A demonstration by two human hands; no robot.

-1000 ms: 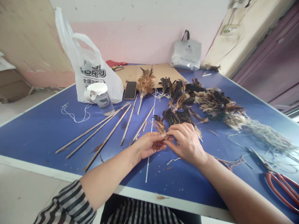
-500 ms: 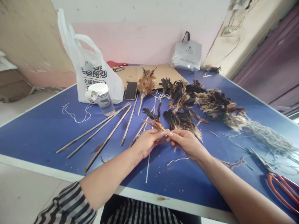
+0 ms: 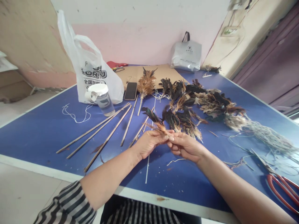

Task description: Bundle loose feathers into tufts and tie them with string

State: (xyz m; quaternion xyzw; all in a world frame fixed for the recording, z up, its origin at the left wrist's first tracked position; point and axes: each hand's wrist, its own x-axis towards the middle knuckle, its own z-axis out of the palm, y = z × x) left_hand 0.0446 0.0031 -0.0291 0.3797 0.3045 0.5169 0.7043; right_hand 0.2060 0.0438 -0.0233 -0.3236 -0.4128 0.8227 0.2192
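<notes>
My left hand (image 3: 149, 144) pinches a small bunch of brown and black feathers (image 3: 159, 127) between thumb and fingers, the tips fanning out to the far left. My right hand (image 3: 187, 147) has thumb and forefinger pinched on the base of that bunch, its fingertips touching the left ones, so the quill ends are hidden. The bunch is held above the near middle of the blue table with a white edge (image 3: 187, 188).

Just beyond my right hand lies a clump of glossy black feathers (image 3: 172, 119), with a bigger pile of black and tan feathers (image 3: 211, 101) at the far right. Near right, red-handled metal scissors (image 3: 271, 170) lie beside a tangle of pale grey-green string (image 3: 268, 133). Left of my hands are several thin tan wooden sticks (image 3: 107, 138). Farther off, a bushy brown feather bundle on a stick (image 3: 146, 85) lies beside a dark-screened phone (image 3: 130, 91); to its left, a clear cup with a white lid (image 3: 104, 101) stands before a white plastic bag (image 3: 114, 82).
</notes>
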